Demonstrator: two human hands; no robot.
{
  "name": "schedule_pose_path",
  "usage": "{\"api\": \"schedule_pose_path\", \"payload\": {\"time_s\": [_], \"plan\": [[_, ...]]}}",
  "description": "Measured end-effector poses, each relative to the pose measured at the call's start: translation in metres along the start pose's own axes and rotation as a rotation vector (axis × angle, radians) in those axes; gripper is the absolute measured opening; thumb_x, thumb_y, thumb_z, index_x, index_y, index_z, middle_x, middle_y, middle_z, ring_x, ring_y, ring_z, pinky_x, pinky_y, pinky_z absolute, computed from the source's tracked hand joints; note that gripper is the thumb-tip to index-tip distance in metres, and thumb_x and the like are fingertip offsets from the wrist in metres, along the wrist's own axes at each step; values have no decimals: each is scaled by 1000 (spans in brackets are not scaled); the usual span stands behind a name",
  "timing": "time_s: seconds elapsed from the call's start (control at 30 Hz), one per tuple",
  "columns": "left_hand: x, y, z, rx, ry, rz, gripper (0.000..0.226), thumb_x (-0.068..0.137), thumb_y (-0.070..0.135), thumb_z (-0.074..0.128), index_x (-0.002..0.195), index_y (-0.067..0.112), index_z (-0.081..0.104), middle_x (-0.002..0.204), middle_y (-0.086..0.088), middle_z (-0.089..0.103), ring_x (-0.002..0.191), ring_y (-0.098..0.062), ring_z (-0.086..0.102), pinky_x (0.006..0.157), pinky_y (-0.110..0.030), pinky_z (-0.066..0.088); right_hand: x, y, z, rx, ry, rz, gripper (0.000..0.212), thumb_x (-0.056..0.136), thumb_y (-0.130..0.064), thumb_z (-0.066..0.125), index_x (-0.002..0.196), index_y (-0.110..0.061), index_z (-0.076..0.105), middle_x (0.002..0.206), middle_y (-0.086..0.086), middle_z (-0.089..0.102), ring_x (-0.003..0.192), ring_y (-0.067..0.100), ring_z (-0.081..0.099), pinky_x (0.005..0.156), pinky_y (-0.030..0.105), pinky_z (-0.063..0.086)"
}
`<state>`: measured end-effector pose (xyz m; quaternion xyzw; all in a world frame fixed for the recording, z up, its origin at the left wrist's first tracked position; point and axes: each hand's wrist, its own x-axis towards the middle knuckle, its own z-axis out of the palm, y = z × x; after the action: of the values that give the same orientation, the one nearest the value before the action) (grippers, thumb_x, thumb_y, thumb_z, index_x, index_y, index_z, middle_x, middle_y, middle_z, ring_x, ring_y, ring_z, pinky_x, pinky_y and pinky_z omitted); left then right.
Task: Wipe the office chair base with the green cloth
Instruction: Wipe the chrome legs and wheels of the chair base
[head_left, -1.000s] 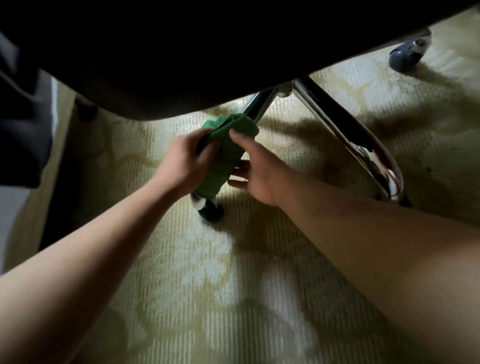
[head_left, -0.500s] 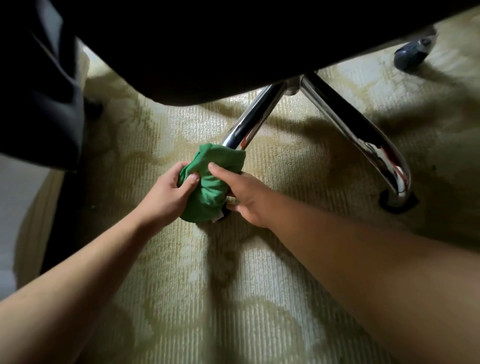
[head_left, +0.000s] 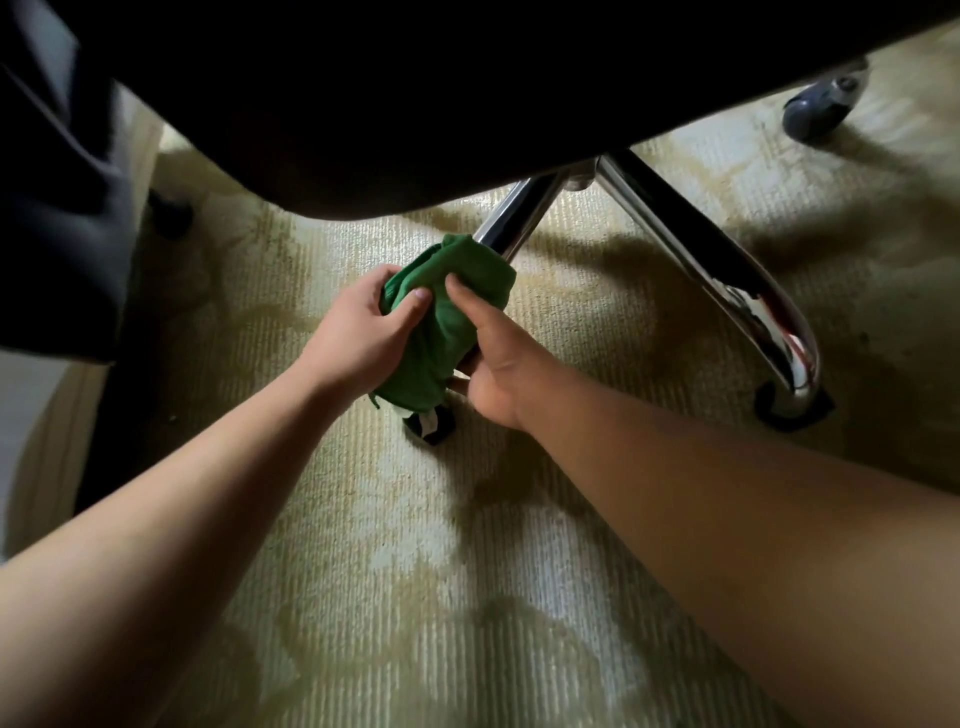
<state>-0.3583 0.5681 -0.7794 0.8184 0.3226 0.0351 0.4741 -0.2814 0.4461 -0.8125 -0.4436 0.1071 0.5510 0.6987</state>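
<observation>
Dark seat (head_left: 415, 104) underside fills the top & hides most of the base (head_left: 582, 177); only two chrome legs show. Dark fabric (head_left: 52, 208) hangs far left, w/ a black caster (head_left: 169, 215) just beside it on the floor. Pale patterned carpet (head_left: 467, 597) below, arm shadows across it. Grey caster (head_left: 821, 109) sits top right, well apart from the hands. Right leg (head_left: 727, 280) runs down-right to the tip caster (head_left: 789, 410); its chrome is full of reflections.

Cloth (head_left: 447, 322) is wrapped round the lower end of the near leg (head_left: 511, 218), just above the near caster (head_left: 436, 428), which pokes out under the cloth's bottom edge. Left hand (head_left: 358, 338) grips the cloth from the left, thumb (head_left: 415, 301) pressed on top, fingers curled round the far side. Right hand (head_left: 498, 374) grips it from the right, thumb (head_left: 462, 293) on top, fingers curled under, tips mostly hidden. The thumbs lie close together; touching or not, can't tell.

Cloth: green, bunched & creased into a thick roll along the leg, upper end loose vs. the bare chrome. Small white bit (head_left: 427, 422) at its bottom edge; too small to ID.
</observation>
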Motion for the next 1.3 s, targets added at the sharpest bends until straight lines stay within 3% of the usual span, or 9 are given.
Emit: {"api": "schedule_pose_path", "payload": {"time_s": [0.2, 0.3, 0.43, 0.63, 0.77, 0.93, 1.07, 1.17, 1.3], "plan": [[-12, -18, -5, -23, -2, 7, 17, 107, 34, 59, 117, 22, 65, 101, -1, 75, 89, -12, 74, 75, -32, 62, 0, 14, 1, -139, -77, 38, 42, 92, -62, 63, 111, -26, 71, 122, 3, 73, 122, 22, 62, 112, 45, 45], [-29, -36, -7, -114, 3, -54, 20, 108, 30, 59, 122, 18, 64, 107, -6, 76, 96, -17, 76, 85, -39, 63, -2, 29, 1, -207, -84, 72, 58, 89, -63, 67, 126, -19, 68, 120, 2, 75, 110, 16, 69, 92, 32, 55], [-37, -46, -6, -147, 19, -76, 12, 108, 29, 58, 117, 24, 63, 104, 0, 76, 92, -7, 75, 78, -27, 62, 0, 40, 2, -213, -26, 51, 60, 85, -57, 76, 126, -14, 68, 114, 5, 78, 102, 17, 76, 80, 31, 59], [-32, -43, -5, -95, 40, -39, 9, 107, 32, 58, 114, 28, 63, 100, 5, 75, 88, -2, 74, 74, -21, 60, 1, 40, -1, -117, -19, 34, 40, 89, -40, 78, 118, -14, 70, 113, 6, 78, 99, 18, 75, 82, 33, 59], [-24, -32, 0, -45, 99, -1, 13, 107, 32, 59, 117, 25, 63, 99, 8, 74, 84, 2, 72, 69, -16, 57, 0, 33, 3, -48, -17, 42, 47, 90, -37, 77, 128, -10, 68, 120, 9, 75, 105, 20, 71, 88, 35, 57], [-2, -11, 9, 122, 168, 25, 20, 107, 35, 57, 119, 19, 62, 96, 7, 71, 84, -6, 69, 69, -23, 55, 1, 17, 8, -8, 22, 31, 48, 88, -39, 79, 127, -13, 69, 119, 7, 75, 105, 20, 68, 87, 36, 56], [17, 14, 25, 266, 205, 79, 29, 108, 35, 55, 129, 16, 58, 106, 3, 66, 93, -17, 64, 75, -31, 50, 2, -9, -1, -53, 43, -6, 48, 91, -42, 74, 128, -13, 68, 123, 7, 74, 115, 24, 67, 101, 44, 54], [33, 31, 37, 310, 220, 123, 34, 109, 35, 51, 139, 18, 53, 113, 4, 67, 95, -16, 63, 68, -25, 47, 0, -32, -9, -106, 55, -43, 46, 94, -45, 69, 131, -16, 66, 125, 6, 73, 119, 24, 65, 107, 49, 50], [55, 50, 53, 243, 203, 143, 33, 109, 32, 50, 139, 21, 58, 120, -11, 74, 102, -28, 72, 87, -46, 61, -4, -62, -21, -113, 90, -116, 39, 99, -39, 62, 132, -18, 62, 124, 5, 71, 115, 23, 65, 103, 47, 51]]}}
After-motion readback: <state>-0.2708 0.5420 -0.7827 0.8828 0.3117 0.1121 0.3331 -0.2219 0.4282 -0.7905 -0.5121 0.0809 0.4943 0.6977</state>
